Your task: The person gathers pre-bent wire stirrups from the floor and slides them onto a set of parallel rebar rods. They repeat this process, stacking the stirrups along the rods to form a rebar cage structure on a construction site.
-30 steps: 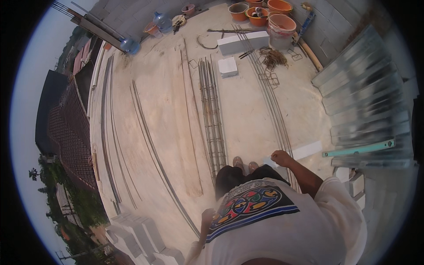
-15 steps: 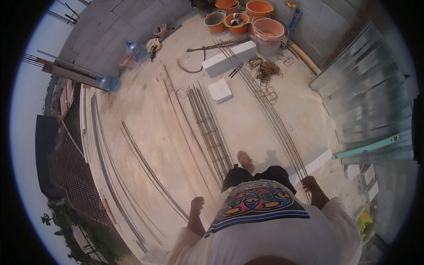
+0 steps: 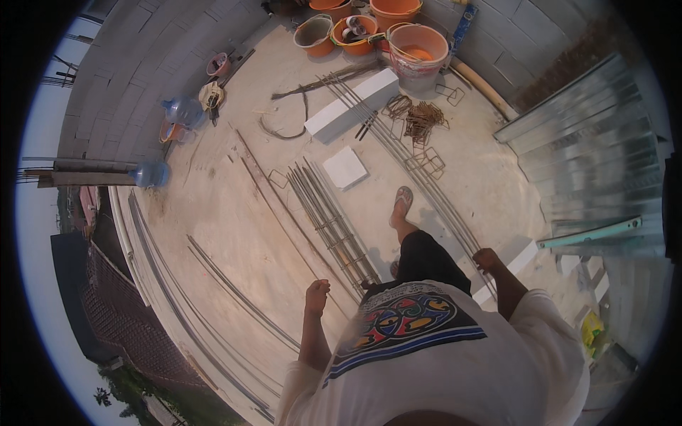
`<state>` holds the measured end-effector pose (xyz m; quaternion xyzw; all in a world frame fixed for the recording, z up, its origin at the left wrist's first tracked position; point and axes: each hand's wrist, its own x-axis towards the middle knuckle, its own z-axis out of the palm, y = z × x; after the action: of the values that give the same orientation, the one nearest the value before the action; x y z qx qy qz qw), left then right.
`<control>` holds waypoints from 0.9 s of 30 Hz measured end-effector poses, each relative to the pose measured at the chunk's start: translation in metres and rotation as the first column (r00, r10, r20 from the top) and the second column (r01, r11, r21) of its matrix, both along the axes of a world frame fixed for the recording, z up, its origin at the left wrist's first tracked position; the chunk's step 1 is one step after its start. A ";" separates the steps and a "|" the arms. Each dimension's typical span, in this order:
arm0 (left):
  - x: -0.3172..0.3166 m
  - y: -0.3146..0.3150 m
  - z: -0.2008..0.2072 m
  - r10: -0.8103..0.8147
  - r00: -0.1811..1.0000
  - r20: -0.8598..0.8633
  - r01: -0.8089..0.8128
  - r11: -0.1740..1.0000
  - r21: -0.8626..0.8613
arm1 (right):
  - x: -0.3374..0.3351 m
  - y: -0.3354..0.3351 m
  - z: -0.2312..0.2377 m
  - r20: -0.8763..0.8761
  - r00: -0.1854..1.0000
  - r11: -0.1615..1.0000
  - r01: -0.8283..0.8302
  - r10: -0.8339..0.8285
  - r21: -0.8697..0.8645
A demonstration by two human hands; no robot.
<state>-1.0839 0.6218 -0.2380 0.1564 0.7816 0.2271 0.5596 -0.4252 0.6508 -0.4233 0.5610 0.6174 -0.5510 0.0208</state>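
Note:
My right hand (image 3: 486, 260) is closed around the near part of several long thin steel rods (image 3: 443, 206). Their far ends lie across a long white block (image 3: 353, 106), and loose wire stirrups (image 3: 425, 163) touch them partway along. Low at my left side, my left hand (image 3: 317, 297) is curled, with nothing visible in it. In front of me lies a bundle of rods tied with stirrups (image 3: 334, 227), a narrow rebar cage. A small white block (image 3: 345, 168) rests beside its far end. One sandalled foot (image 3: 402, 202) is planted between the cage and the rods.
Orange buckets (image 3: 355, 34) and a large pail (image 3: 418, 53) stand by the far wall. A heap of rusty stirrups (image 3: 424, 121) lies before them. Corrugated metal sheeting (image 3: 590, 142) borders the right. More long rods (image 3: 241, 291) lie on the left, near the floor's edge. Water bottles (image 3: 150, 175) sit farther back.
One leg has stepped forward, and the sandalled foot is farther ahead. My view has turned, with the far wall's things shifting left. Both hands appear higher; the right remains at the rods.

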 end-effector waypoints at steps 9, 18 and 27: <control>-0.075 0.030 -0.050 -0.405 0.914 0.025 0.406 0.913 -0.039 | -0.212 0.265 0.144 -0.014 0.844 0.823 0.518 -0.536 -0.232; -0.040 0.307 -0.055 -0.993 0.108 -0.039 0.987 0.112 -0.113 | -0.248 0.232 0.141 0.314 0.949 0.989 0.065 -0.020 -0.134; -0.024 0.464 0.015 -0.825 -0.559 0.087 0.826 -0.563 -0.029 | -0.271 0.237 0.285 0.088 0.830 0.595 0.465 -0.551 -0.656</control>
<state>-1.1077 1.0860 -0.2230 0.7361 0.2333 -0.4218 0.4752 -0.6961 0.8877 -0.1385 0.6344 0.1995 -0.7466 0.0185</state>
